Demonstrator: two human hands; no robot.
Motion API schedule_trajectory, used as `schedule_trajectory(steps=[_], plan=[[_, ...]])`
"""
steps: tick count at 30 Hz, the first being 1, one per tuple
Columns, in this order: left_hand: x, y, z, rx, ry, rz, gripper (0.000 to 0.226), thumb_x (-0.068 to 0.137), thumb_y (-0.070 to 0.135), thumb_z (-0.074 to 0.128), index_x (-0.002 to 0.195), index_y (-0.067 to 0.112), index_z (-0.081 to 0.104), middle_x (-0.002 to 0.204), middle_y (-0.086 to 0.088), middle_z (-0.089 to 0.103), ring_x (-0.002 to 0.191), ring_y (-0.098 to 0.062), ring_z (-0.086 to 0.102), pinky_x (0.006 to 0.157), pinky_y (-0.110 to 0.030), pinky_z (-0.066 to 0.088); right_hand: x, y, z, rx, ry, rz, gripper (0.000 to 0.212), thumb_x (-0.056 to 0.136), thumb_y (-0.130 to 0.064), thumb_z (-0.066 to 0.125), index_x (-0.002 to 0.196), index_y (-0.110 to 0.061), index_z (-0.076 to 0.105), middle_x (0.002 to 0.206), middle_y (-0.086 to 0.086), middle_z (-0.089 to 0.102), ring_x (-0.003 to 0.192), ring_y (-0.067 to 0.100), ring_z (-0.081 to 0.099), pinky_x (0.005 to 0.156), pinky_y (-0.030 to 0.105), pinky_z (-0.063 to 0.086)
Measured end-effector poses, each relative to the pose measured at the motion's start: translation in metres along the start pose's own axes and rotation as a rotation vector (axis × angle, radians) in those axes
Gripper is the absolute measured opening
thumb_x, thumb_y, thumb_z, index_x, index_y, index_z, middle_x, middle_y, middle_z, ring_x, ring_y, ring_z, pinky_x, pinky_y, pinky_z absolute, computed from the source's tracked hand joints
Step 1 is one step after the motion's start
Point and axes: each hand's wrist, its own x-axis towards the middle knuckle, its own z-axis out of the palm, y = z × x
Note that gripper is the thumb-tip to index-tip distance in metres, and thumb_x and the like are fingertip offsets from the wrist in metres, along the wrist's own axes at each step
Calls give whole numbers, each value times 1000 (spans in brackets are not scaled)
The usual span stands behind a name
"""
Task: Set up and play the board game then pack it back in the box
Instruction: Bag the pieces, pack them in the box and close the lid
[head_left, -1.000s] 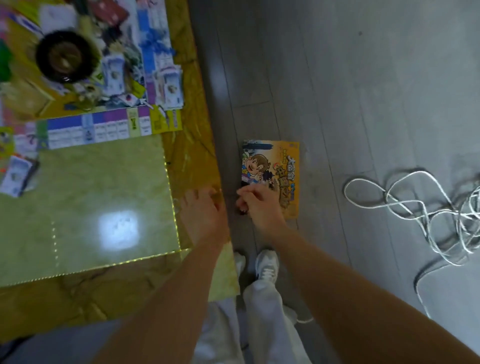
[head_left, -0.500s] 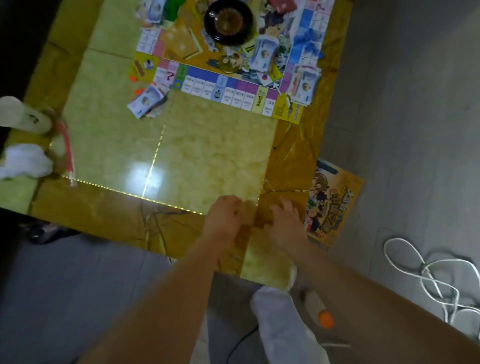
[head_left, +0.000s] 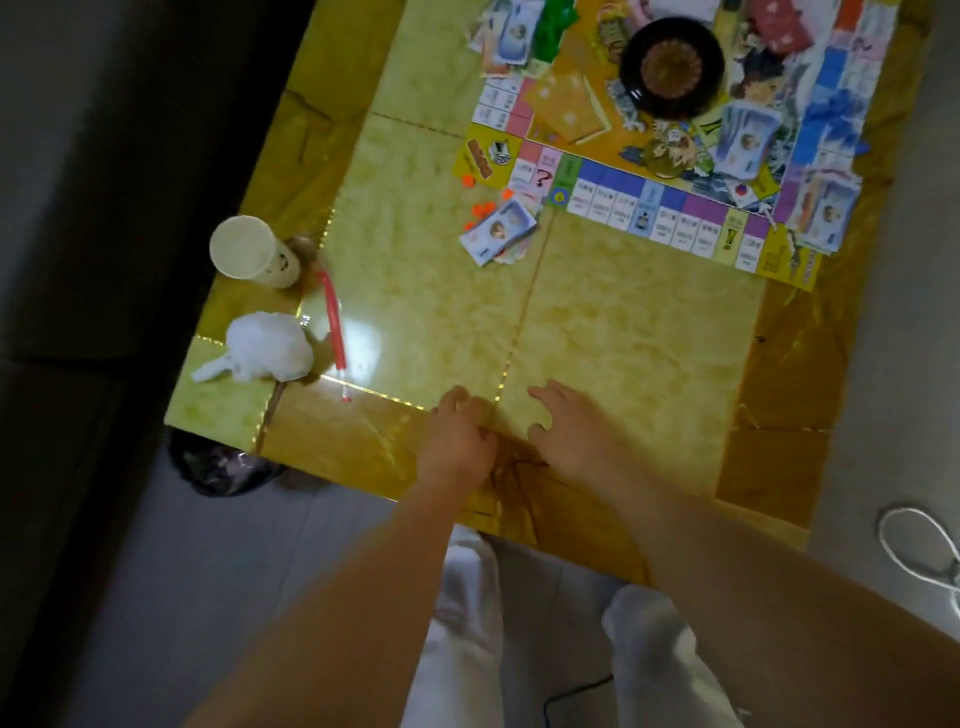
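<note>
White-trousered legs (head_left: 467, 597) stand at the table's near edge. The left hand (head_left: 457, 441) rests on the yellow marbled table (head_left: 623, 338) with its fingers curled under and nothing visible in them. Just beside it, the right hand (head_left: 571, 436) lies flat on the top with its fingers spread and relaxed, holding nothing. A white cord (head_left: 922, 551) loops on the floor at right. At the table's left edge lie a crumpled white tissue (head_left: 270, 348), a red straw (head_left: 332, 322) and, beyond them, an upright paper cup (head_left: 254, 257). Farther in, a stack of play money (head_left: 498, 234) sits among orange tokens (head_left: 483, 209), touching the corner of the game board (head_left: 675, 208). The board is spread over the far right of the table, bearing a black spinner wheel (head_left: 672, 65), more banknote piles (head_left: 745, 140) and green pieces (head_left: 553, 23).
</note>
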Motion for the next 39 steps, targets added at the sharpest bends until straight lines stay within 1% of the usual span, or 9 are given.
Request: schedule_trajectory(steps=[6, 12, 16, 19, 25, 29, 32, 36, 39], plan=[[6, -36, -31, -147, 88, 7, 32, 91, 16, 50, 121, 15, 62, 116, -9, 55, 102, -29, 59, 85, -36, 47, 12, -19, 10, -82, 52, 186, 43, 90, -25, 55, 133, -21, 54, 151, 1, 28, 134, 22, 38, 109, 40, 36], [8, -74, -63, -340, 420, -440, 10, 93, 25, 51, 101, 18, 53, 93, -3, 66, 77, -22, 60, 62, -31, 43, 33, -78, 12, 33, 40, 92, 22, 92, -26, 50, 112, -29, 60, 116, -4, 64, 100, 19, 62, 89, 40, 52], [11, -103, -71, -527, 455, -650, 14, 90, 32, 59, 98, 21, 54, 96, 0, 66, 89, -23, 61, 70, -32, 42, 63, -131, 25, 7, 65, -2, 10, 86, -40, 49, 77, -41, 51, 86, -12, 67, 79, 15, 64, 76, 39, 56], [13, -117, -75, -558, 454, -671, 9, 88, 25, 57, 92, 21, 50, 94, 0, 64, 89, -23, 59, 73, -31, 41, 84, -166, 37, 2, 99, -70, 9, 85, -44, 53, 82, -36, 53, 88, -10, 67, 81, 17, 64, 78, 38, 54], [19, -139, -84, -763, 574, -712, 17, 90, 13, 51, 101, 13, 37, 80, 2, 51, 80, -27, 55, 68, -32, 39, 116, -212, 67, -129, 82, -101, 33, 89, -51, 51, 95, -18, 49, 97, 6, 63, 89, 32, 62, 79, 45, 52], [21, -143, -89, -789, 770, -687, 26, 86, 4, 45, 110, 8, 36, 116, -12, 43, 95, -24, 44, 80, -35, 38, 123, -210, 73, -255, 98, -58, 26, 89, -40, 57, 99, -16, 54, 99, 5, 65, 94, 30, 63, 78, 42, 54], [21, -144, -96, -619, 908, -590, 49, 80, 24, 49, 124, 4, 41, 127, -12, 36, 108, -20, 37, 94, -33, 34, 126, -205, 67, -275, 96, -59, 17, 88, -32, 59, 97, -18, 64, 96, 3, 67, 91, 29, 65, 76, 41, 55], [31, -136, -106, -420, 783, -439, 82, 75, 63, 60, 141, 23, 32, 152, -4, 22, 136, -24, 26, 101, -40, 33, 129, -201, 59, -307, 82, -79, 18, 83, -32, 61, 89, -17, 69, 86, 3, 69, 85, 29, 66, 71, 39, 57], [42, -135, -106, -303, 630, -430, 84, 77, 54, 68, 146, 29, 28, 154, -2, 23, 136, -27, 27, 100, -45, 37, 132, -193, 50, -311, 88, -110, 18, 83, -33, 63, 84, -16, 69, 79, 2, 68, 76, 24, 66, 64, 33, 55]])
